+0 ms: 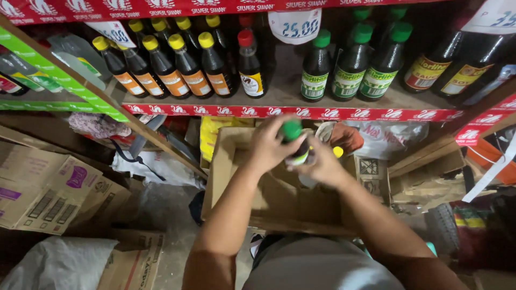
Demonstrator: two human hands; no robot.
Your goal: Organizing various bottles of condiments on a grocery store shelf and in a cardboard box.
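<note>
My left hand grips a dark sauce bottle with a green cap, holding it over an open cardboard box on the floor. My right hand is closed around the lower part of the same bottle, and a yellow cap shows just past its fingers. Above, the shelf carries a row of dark bottles with yellow caps, one with a red cap, and several green-capped bottles.
Flattened cardboard cartons lie at the left, with a white sack below them. A yellow packet and a plastic bag sit under the shelf. More cardboard and an orange container are at the right.
</note>
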